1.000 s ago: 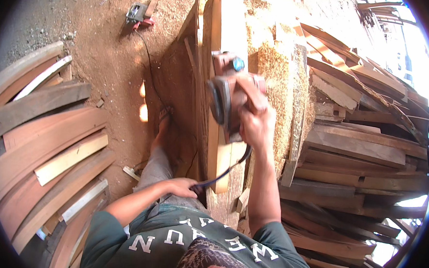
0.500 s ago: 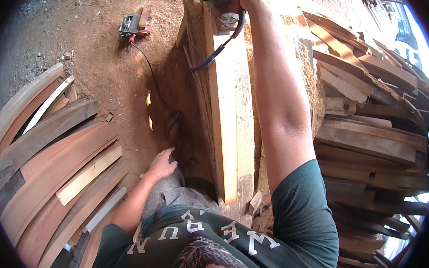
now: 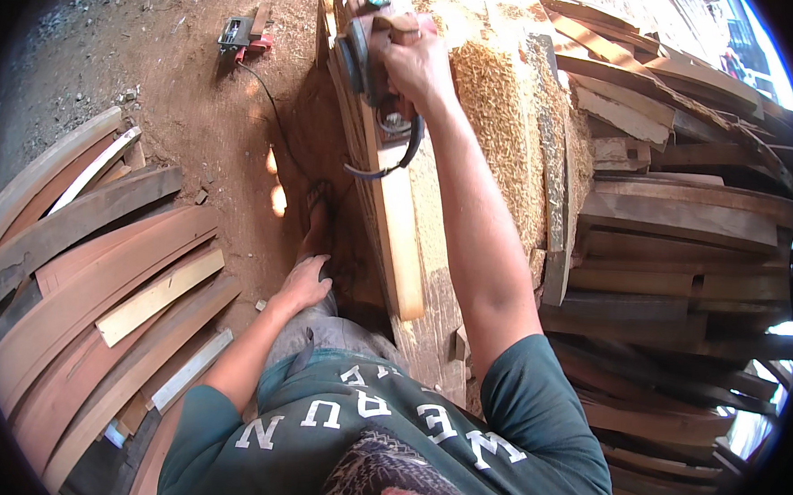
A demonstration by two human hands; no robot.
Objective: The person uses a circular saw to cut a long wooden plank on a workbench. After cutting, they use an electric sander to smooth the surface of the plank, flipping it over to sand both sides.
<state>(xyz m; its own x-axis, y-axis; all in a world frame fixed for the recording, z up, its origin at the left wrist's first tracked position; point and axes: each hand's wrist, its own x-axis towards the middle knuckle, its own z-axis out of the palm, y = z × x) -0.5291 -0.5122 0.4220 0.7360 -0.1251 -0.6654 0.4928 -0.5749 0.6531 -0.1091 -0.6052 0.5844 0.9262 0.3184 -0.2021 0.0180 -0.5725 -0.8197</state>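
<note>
My right hand [image 3: 421, 68] is closed around the handle of a handheld electric planer [image 3: 360, 62], whose dark cord loops down from its near end. The planer sits on the far part of a long, pale wooden beam [image 3: 398, 248]; its sole is hidden. My left hand [image 3: 303, 284] rests on my bent leg, fingers laid over the knee and holding nothing. A weathered plank bench [image 3: 441, 335] supports the beam.
Curly shavings [image 3: 502, 119] cover the bench's right side. Curved boards [image 3: 98, 295] are stacked at left, and a large pile of timber [image 3: 676, 217] fills the right. A second red-and-grey power tool [image 3: 238, 35] lies on the dirt, its cord trailing toward my foot.
My right hand and the planer have come back toward me along the beam, so more of the tool shows. My left hand stays on my leg. The view has shifted slightly.
</note>
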